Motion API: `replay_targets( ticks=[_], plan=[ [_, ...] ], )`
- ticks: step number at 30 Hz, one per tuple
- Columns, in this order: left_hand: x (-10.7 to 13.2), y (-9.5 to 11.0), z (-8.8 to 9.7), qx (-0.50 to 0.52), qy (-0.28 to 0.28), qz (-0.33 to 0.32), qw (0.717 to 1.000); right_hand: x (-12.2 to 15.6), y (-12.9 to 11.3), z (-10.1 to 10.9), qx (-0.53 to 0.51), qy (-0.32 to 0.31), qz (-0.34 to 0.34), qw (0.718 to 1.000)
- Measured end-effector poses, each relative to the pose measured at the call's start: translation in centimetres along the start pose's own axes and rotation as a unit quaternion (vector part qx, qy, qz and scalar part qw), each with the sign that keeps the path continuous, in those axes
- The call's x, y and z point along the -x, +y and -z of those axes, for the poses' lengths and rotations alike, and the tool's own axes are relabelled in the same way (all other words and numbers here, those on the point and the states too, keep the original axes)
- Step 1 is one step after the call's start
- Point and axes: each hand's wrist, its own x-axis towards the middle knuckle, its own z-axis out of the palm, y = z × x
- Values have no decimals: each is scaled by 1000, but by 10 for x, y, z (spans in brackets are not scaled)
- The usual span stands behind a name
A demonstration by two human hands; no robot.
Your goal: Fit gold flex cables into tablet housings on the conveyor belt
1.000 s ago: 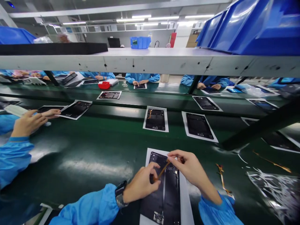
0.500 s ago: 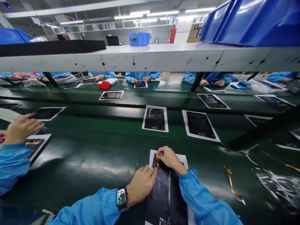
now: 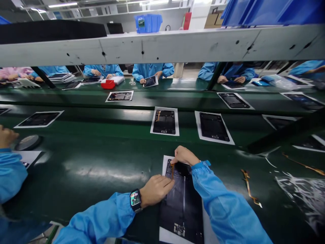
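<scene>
1. Hands over a dark tablet back panel (image 3: 183,203) that lies on a white sheet (image 3: 165,234) on the green belt (image 3: 96,159); panel sits straight ahead of the person, long axis running away from the body, near end at the bottom edge of view.
2. Left hand (image 3: 154,190) rests palm-down on the panel's left edge, fingers together and stretched flat, tips pressing beside a thin orange flex cable (image 3: 172,170); smartwatch (image 3: 135,199) on that wrist.
3. Right hand (image 3: 183,156) at the panel's far end, fingers curled down, fingertips pinching or pressing the top end of the flex cable; cannot tell which; blue sleeve (image 3: 223,210) crosses over the panel's right side.
4. Writing: none readable; watch face shows small coloured marks, too small to read; small pale component (image 3: 179,229) near the panel's near end, no legible print.
5. Materials: panel matte black, flat, rectangular, with a thin pale line down its middle; sheet is white paper-like; belt glossy dark green with light glare; cable is a narrow ribbon, amber.
6. Loose flex cable (image 3: 250,189) lies on the belt to the right, well apart from the hands; crinkled clear plastic film (image 3: 302,193) further right.
7. More panels on white sheets (image 3: 164,121) (image 3: 213,126) lie beyond; a co-worker's hand (image 3: 6,137) at the left edge.
</scene>
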Motion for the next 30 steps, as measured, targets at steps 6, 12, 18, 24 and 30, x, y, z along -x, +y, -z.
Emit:
replay_targets(
  ticks=[6,12,18,24,30],
  plan=[
    [4,-9,-4,30,23,-16,999,22,-8,-3,79,47,21,996],
    [4,-8,-3,36,21,5,999,48,-8,-21,116,100,74,985],
    [5,-3,-4,37,14,27,999,51,5,-33,126,166,129,970],
    [9,-4,-9,40,42,12,998,48,23,-42,90,196,168,962],
    [12,-3,-11,39,27,5,999,42,28,-38,9,164,171,972]
  ],
)
